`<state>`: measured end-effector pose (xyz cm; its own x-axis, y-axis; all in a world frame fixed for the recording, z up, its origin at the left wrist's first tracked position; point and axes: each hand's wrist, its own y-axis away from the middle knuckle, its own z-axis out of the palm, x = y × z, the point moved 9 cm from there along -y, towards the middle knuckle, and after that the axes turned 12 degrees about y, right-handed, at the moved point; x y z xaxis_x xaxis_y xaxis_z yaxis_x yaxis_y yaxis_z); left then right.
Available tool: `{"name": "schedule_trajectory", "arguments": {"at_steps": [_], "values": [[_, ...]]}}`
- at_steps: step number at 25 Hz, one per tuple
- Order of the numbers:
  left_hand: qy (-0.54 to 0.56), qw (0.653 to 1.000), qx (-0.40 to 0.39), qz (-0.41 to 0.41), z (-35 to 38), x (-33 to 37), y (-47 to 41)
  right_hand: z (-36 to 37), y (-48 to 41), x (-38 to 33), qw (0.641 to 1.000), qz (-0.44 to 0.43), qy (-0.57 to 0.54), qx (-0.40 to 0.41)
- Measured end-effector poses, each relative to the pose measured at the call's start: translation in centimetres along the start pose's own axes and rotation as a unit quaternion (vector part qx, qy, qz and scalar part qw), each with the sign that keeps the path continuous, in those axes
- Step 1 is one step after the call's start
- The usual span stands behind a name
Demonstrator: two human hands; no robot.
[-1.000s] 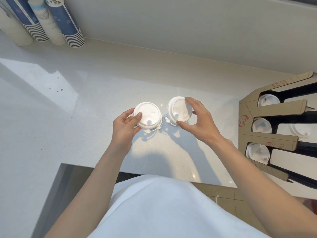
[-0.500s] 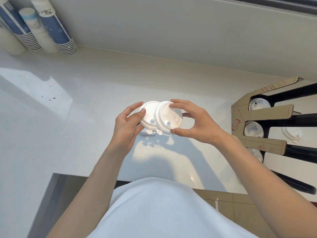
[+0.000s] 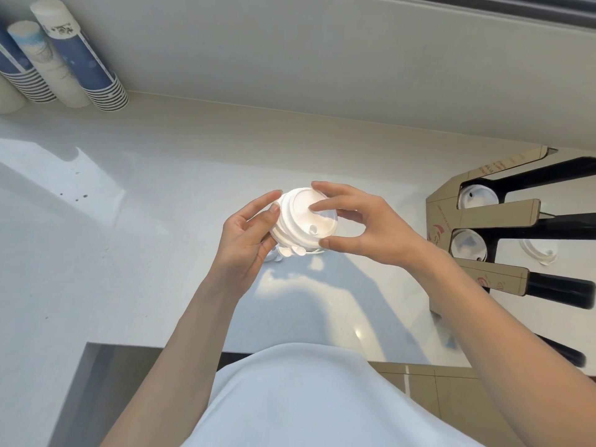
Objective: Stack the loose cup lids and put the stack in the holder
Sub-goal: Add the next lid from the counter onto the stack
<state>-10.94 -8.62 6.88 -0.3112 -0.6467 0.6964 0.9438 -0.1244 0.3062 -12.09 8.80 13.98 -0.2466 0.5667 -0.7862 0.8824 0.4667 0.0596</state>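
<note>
A small stack of white plastic cup lids (image 3: 303, 222) is held above the white counter, its top lid facing me with the sip hole toward me. My left hand (image 3: 246, 240) grips the stack's left side and underside. My right hand (image 3: 361, 225) holds the top lid, fingers across its face and thumb at the near rim. The cardboard lid holder (image 3: 490, 217) stands to the right with white lids (image 3: 477, 198) in its slots.
Stacks of blue and white paper cups (image 3: 80, 59) lie at the back left against the wall. A loose clear lid (image 3: 538, 251) lies behind the holder's arms. The counter's front edge (image 3: 161, 345) runs just before my body.
The two lid piles, held apart a second ago, have come together. My right hand has brought its lid over onto the left hand's pile, and both hands rose slightly.
</note>
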Motion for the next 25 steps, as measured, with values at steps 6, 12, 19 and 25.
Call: {"name": "schedule_trajectory", "arguments": {"at_steps": [6,12,19,25], "values": [[-0.001,1.000,-0.010,0.013,0.5,0.2,0.4,0.8,0.7,0.5,0.978,0.022,-0.194,0.070],[0.006,1.000,-0.017,0.017,1.2,0.0,0.7,1.2,1.9,2.0,0.932,0.130,-0.234,0.244],[-0.027,0.999,-0.019,0.010,1.8,0.2,1.2,1.5,2.8,2.7,0.919,0.170,-0.245,0.256],[-0.043,0.999,-0.009,0.016,2.1,0.4,1.5,1.4,2.8,2.0,0.926,0.147,-0.235,0.256]]}}
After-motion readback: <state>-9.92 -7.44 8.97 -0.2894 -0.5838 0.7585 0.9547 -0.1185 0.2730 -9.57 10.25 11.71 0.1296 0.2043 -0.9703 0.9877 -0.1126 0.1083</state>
